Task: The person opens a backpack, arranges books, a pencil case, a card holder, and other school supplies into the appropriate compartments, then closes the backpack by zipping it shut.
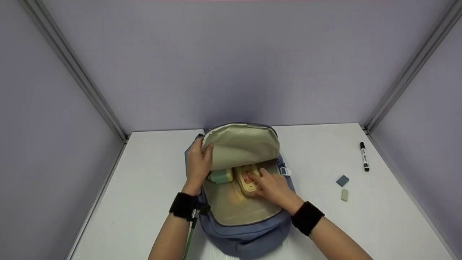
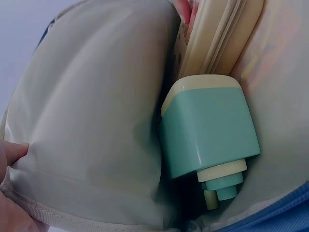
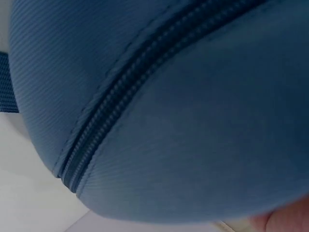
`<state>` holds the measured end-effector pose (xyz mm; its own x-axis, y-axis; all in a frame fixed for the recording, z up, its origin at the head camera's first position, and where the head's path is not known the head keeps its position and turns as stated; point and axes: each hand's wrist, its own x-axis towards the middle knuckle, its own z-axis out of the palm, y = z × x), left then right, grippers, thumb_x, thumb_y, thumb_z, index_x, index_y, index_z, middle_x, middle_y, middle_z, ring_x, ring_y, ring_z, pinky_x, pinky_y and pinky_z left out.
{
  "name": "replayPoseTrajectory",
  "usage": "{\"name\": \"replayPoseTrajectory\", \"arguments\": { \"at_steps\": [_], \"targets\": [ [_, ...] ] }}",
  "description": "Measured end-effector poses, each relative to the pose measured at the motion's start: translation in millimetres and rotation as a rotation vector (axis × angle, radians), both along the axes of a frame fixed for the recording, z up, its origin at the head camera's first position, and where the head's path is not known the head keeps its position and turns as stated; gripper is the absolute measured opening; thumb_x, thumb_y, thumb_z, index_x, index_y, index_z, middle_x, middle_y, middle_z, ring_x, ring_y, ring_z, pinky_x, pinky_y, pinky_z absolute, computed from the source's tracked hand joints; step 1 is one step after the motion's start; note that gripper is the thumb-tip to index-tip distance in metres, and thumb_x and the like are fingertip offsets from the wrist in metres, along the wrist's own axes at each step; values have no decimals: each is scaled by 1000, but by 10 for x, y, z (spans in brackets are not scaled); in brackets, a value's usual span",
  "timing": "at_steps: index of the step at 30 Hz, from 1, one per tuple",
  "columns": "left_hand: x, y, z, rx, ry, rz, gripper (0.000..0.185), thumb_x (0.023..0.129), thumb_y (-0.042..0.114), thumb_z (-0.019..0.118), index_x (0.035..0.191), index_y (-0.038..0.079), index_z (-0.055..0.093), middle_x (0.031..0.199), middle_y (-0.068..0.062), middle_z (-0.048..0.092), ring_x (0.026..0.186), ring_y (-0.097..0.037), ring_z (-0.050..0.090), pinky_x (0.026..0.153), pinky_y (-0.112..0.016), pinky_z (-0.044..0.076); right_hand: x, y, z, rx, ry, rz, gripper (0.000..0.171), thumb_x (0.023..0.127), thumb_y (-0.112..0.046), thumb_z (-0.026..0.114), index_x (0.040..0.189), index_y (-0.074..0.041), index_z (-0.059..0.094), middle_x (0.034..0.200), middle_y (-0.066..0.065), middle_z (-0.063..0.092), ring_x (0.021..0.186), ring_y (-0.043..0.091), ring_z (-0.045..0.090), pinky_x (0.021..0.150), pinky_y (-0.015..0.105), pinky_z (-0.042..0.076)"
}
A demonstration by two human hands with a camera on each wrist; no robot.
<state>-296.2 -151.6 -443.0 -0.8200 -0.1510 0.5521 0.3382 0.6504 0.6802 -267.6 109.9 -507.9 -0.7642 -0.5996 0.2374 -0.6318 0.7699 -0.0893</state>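
Observation:
A blue backpack (image 1: 245,231) lies open on the white table, its cream lining showing. My left hand (image 1: 197,164) grips the edge of the raised flap (image 1: 243,144) and holds it up; its fingertips (image 2: 9,154) pinch the lining in the left wrist view. My right hand (image 1: 269,186) is inside the bag, fingers curled on a cream pencil case (image 1: 246,177) with a printed lid. Beside the case lies a mint-green and cream box (image 2: 207,130) with a short nozzle end. The right wrist view shows only the bag's blue fabric and zipper (image 3: 125,96).
On the table to the right lie a black marker (image 1: 364,156), a small grey-blue block (image 1: 342,180) and a pale green eraser (image 1: 344,195). Lilac partition walls close in the table at the back and both sides.

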Motion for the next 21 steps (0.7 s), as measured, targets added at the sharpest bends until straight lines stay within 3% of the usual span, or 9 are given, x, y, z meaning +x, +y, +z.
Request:
{"name": "replayPoseTrajectory", "arguments": {
  "at_steps": [6, 10, 13, 16, 21],
  "targets": [
    [-6, -13, -39, 20, -14, -3, 22, 97, 16, 63, 112, 0, 63, 93, -11, 64, 77, -22, 59, 67, -39, 44, 35, 58, 57, -22, -5, 27, 53, 80, -48, 77, 123, -20, 68, 91, 7, 53, 58, 18, 51, 48, 34, 41],
    [-6, -24, -51, 22, 7, -9, 18, 96, 14, 64, 107, 0, 63, 84, -10, 60, 67, -21, 52, 61, -38, 40, 65, 131, 207, -79, 6, 64, 50, 83, -43, 76, 125, -18, 67, 95, 5, 54, 62, 15, 51, 50, 32, 42],
    [2, -33, -59, 24, 15, -23, 15, 96, 13, 64, 102, 0, 61, 76, -8, 53, 63, -20, 45, 59, -37, 37, 52, 188, 352, -164, 45, 89, 50, 85, -36, 77, 128, -15, 64, 101, 4, 56, 64, 13, 50, 52, 30, 43],
    [24, -41, -60, 36, -3, -48, 14, 96, 13, 65, 101, 1, 60, 78, -8, 55, 64, -18, 47, 59, -35, 38, 1, 246, 498, -281, 116, 93, 51, 88, -30, 76, 133, -13, 60, 108, 4, 58, 65, 11, 51, 52, 29, 44],
    [65, -82, -43, 17, -67, -108, 13, 95, 15, 66, 100, 4, 61, 81, -6, 58, 66, -15, 48, 58, -33, 39, -144, 334, 654, -476, 246, 22, 59, 89, -22, 75, 142, -11, 50, 120, 14, 52, 81, 20, 55, 59, 35, 47]
  ]
}}
